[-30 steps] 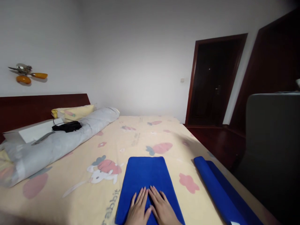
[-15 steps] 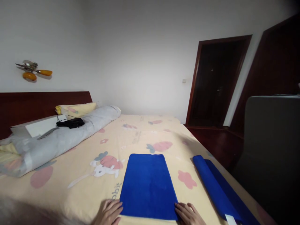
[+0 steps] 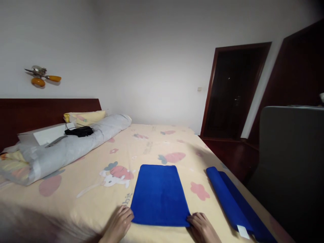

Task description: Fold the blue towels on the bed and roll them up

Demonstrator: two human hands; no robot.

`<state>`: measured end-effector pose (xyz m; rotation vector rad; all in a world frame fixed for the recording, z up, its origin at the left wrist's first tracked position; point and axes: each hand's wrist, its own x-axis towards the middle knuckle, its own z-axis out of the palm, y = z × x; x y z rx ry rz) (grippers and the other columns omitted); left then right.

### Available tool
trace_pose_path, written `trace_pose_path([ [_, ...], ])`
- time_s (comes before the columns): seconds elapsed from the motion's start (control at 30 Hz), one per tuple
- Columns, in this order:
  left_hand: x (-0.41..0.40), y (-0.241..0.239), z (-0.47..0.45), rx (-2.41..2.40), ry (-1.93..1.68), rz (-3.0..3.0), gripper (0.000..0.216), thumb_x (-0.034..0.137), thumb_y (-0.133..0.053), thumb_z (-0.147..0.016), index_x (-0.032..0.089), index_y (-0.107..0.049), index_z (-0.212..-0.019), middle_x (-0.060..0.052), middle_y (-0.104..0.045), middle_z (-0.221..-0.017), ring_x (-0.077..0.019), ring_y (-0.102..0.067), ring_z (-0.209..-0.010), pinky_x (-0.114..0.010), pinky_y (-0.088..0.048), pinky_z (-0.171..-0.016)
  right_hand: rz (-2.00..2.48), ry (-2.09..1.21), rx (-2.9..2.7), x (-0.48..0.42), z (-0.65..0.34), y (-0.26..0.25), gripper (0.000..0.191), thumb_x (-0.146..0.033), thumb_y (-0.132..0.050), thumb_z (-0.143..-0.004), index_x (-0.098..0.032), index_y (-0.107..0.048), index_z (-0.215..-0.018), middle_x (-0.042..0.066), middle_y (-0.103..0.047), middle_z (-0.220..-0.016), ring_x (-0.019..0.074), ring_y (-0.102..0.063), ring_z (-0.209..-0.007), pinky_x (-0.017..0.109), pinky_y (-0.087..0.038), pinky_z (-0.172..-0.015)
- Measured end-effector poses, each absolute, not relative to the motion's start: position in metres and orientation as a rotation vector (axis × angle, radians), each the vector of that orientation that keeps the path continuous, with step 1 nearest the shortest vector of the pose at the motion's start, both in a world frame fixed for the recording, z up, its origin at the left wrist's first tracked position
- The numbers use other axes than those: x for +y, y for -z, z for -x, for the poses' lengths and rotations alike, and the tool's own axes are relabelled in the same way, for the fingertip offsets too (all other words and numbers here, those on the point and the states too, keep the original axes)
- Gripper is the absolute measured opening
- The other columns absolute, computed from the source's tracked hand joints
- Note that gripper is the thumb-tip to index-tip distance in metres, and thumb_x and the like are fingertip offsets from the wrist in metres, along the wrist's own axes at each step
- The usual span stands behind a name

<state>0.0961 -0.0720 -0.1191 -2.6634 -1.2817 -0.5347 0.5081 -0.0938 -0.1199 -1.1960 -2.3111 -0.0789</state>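
A flat blue towel (image 3: 160,195), roughly rectangular, lies on the patterned bed sheet (image 3: 101,216) in front of me. My left hand (image 3: 120,221) has its fingers curled on the near left corner. At the near right corner, my right hand (image 3: 202,224) pinches the edge with bent fingers. Both thumbs are mostly hidden. To the right lies a second blue towel (image 3: 227,195), folded or rolled lengthwise, with a white tag (image 3: 243,232) at its near end; neither hand touches it.
A rolled grey-white quilt (image 3: 81,145) lies along the headboard (image 3: 50,111), with a black item (image 3: 79,131) and a white box (image 3: 48,135) on it. Beyond the bed's right edge stand a grey chair back (image 3: 291,152) and a dark door (image 3: 227,94).
Both hands have shifted slightly away from me, and their fingers are more curled at the towel's near corners. The towel's near edge appears higher in view. The camera view has turned slightly left.
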Motion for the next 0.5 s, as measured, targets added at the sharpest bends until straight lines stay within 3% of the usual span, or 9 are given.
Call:
trace_pose_path([
  [0.27, -0.082, 0.115, -0.092, -1.481, 0.743, 2.73, 0.032, 0.001, -0.04, -0.075, 0.022, -0.064, -0.084, -0.001, -0.065, -0.087, -0.0175, -0.059, -0.087, -0.031, -0.046, -0.08, 1.324, -0.382, -2.118, -0.106, -0.503, 0.107, 0.023, -0.033, -0.044, -0.092, -0.022, -0.063, -0.086, 0.006, -0.063, -0.085, 0.0205, -0.057, -0.084, 0.033, -0.045, -0.076],
  [0.37, -0.068, 0.125, -0.09, -1.802, 0.947, 2.656, 0.031, 0.012, -0.039, -0.082, 0.022, -0.066, -0.092, -0.003, -0.069, -0.096, -0.0183, -0.062, -0.095, -0.031, -0.049, -0.087, 1.391, -0.521, -1.849, -0.094, -0.495, 0.108, 0.032, -0.044, -0.044, -0.09, -0.02, -0.062, -0.079, 0.007, -0.062, -0.081, 0.0213, -0.057, -0.08, 0.034, -0.045, -0.074],
  [0.5, -0.044, 0.145, -0.094, -2.164, 1.163, 2.434, 0.037, 0.023, -0.037, -0.086, 0.02, -0.065, -0.109, -0.005, -0.069, -0.113, -0.0183, -0.063, -0.109, -0.029, -0.05, -0.095, 1.398, -0.624, -1.728, -0.073, -0.487, 0.114, 0.036, -0.047, -0.04, -0.089, -0.018, -0.062, -0.084, 0.007, -0.064, -0.082, 0.0223, -0.059, -0.08, 0.034, -0.045, -0.076],
])
